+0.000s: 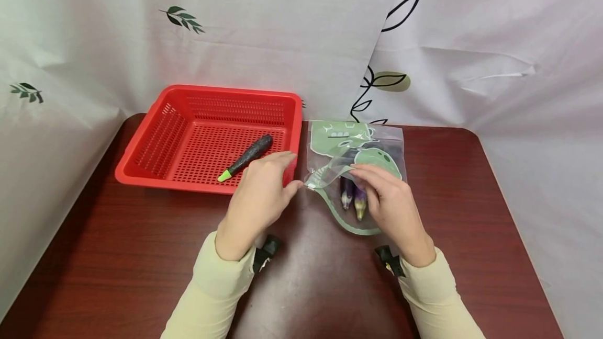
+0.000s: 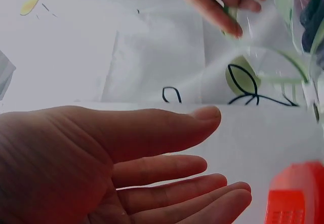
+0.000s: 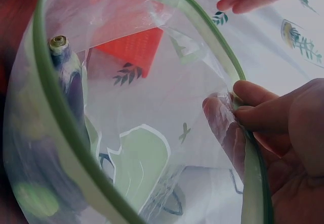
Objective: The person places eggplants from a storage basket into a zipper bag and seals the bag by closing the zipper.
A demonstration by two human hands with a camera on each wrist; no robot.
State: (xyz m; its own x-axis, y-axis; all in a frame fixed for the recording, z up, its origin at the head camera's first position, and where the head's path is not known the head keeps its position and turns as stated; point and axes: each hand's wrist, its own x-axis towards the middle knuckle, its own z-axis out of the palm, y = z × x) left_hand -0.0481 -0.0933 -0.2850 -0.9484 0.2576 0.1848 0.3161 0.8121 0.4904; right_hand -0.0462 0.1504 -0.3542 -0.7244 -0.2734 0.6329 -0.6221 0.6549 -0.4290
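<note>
A clear zip bag (image 1: 330, 143) with green printed shapes lies at the right of the basket, its green-edged mouth spread wide. My right hand (image 1: 388, 198) pinches the upper edge of that mouth between thumb and fingers, as the right wrist view shows. Inside the bag are purple eggplants (image 3: 73, 82), their pale stem ends toward me in the head view. My left hand (image 1: 259, 192) is held with fingers extended and thumb apart, between the basket and the bag's left corner, holding nothing. In the left wrist view its fingers (image 2: 172, 193) are nearly straight.
A red perforated basket (image 1: 160, 186) stands at the left; in it lies a long dark vegetable (image 1: 254, 151) with a bright green tip. The dark red-brown table (image 1: 301, 286) meets a white curtain (image 1: 264, 46) with leaf prints behind and at both sides.
</note>
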